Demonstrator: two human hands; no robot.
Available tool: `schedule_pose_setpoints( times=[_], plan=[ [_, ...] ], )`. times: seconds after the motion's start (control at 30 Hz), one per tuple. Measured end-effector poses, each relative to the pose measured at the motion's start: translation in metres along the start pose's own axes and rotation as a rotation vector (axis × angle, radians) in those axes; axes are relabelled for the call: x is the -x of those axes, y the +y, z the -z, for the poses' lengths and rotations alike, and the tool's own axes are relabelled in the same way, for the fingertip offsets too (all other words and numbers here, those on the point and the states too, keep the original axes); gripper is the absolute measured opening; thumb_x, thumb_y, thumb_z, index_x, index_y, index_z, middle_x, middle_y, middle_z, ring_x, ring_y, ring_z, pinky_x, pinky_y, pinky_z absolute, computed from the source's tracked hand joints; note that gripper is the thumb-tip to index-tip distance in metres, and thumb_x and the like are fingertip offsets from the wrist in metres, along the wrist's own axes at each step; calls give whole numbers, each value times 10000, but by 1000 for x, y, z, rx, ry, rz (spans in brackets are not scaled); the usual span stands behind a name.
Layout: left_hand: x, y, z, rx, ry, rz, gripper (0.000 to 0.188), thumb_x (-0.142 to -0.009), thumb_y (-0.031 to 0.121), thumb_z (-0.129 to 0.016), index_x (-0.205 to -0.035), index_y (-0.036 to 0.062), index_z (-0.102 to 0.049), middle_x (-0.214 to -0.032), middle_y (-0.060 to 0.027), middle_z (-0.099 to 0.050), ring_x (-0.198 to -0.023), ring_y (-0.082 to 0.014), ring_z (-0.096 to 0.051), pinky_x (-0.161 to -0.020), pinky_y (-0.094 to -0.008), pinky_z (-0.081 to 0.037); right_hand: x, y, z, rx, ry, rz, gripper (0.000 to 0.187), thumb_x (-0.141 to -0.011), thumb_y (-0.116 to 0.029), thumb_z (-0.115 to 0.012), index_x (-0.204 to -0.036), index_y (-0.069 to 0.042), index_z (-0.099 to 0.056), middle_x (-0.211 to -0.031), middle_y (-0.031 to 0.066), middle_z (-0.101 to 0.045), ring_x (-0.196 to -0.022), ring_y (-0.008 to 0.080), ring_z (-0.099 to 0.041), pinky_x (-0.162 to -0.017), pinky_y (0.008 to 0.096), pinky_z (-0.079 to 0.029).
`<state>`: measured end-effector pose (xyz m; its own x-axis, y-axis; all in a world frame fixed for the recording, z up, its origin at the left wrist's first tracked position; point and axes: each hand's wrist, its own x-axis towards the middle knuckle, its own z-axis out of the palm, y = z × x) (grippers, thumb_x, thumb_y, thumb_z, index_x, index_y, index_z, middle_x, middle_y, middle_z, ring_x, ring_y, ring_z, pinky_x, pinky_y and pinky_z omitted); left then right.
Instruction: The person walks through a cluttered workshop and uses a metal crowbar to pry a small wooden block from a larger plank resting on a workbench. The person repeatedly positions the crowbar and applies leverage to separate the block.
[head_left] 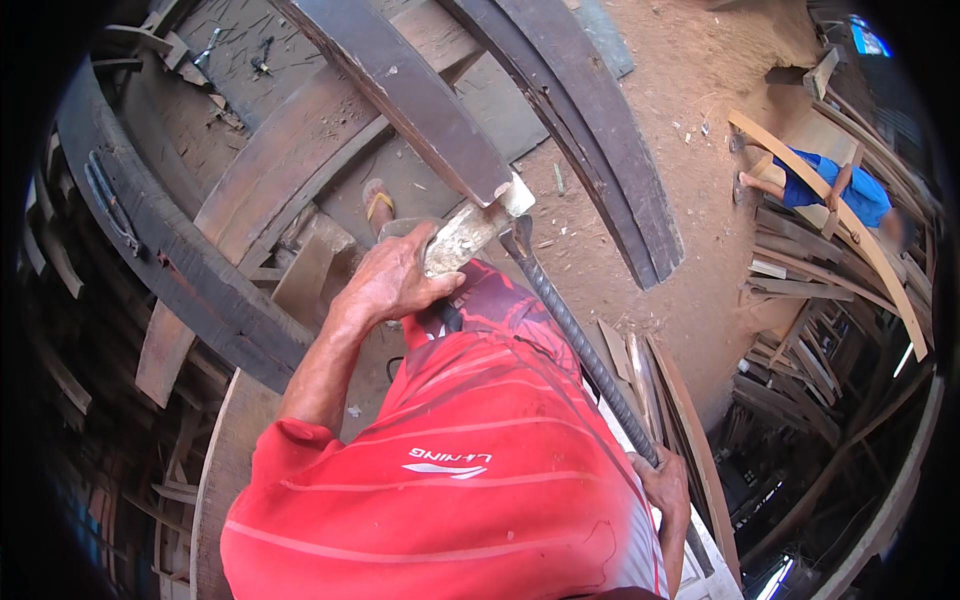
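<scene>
My left hand (403, 277) is closed round a short, whitish, rough-faced block (460, 240), its thumb along the near side. The block sits against the lower end of a dark curved timber (430, 115), where another pale piece (517, 196) shows at the corner. Low on the right, my right hand (662, 480) grips a long ribbed steel bar (585, 350). The bar slants up past my red shirt, and its flattened tip (517, 238) lies close beside the block and timber end; whether it touches them I cannot tell.
Two dark curved timbers (590, 130) lie to the right, and a broad reddish plank (290, 165) runs under the held end. A black curved beam (170, 240) stands left with a clamp-like metal tool (113, 203). Far right, a person in blue (835, 185) holds a curved strip (880, 260) beside stacked wood.
</scene>
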<state>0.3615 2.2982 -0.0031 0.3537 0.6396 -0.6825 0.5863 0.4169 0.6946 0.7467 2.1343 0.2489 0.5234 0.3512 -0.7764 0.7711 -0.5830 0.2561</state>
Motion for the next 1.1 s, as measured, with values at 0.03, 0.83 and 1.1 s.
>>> schedule_pose_setpoints(
  times=[0.03,0.83,1.1],
  plan=[
    [-2,-2,3,-15,-12,-8,757,-804,436,-779,-1363,-1,-515,-1103,-300,-680,-1091,-450,-647,-938,-499,-497,1,4,-1,-1,32,16,561,-840,-516,-762,-876,36,-667,-648,225,-595,-616,341,-577,-670,477,-467],
    [-20,-6,12,-84,-131,-83,634,-791,444,-811,-1054,-95,-605,-885,-311,-696,-922,-446,-698,-844,-499,-530,99,-93,76,186,5,-236,565,-799,-507,-810,-872,39,-685,-639,150,-602,-618,254,-586,-657,426,-476],
    [-17,-11,0,-116,-93,-85,672,-810,496,-763,-1134,-79,-637,-949,-303,-706,-967,-441,-693,-894,-521,-520,122,-133,107,448,92,-317,588,-787,-519,-797,-980,27,-698,-843,291,-660,-929,428,-593,-873,489,-468]
  ],
)
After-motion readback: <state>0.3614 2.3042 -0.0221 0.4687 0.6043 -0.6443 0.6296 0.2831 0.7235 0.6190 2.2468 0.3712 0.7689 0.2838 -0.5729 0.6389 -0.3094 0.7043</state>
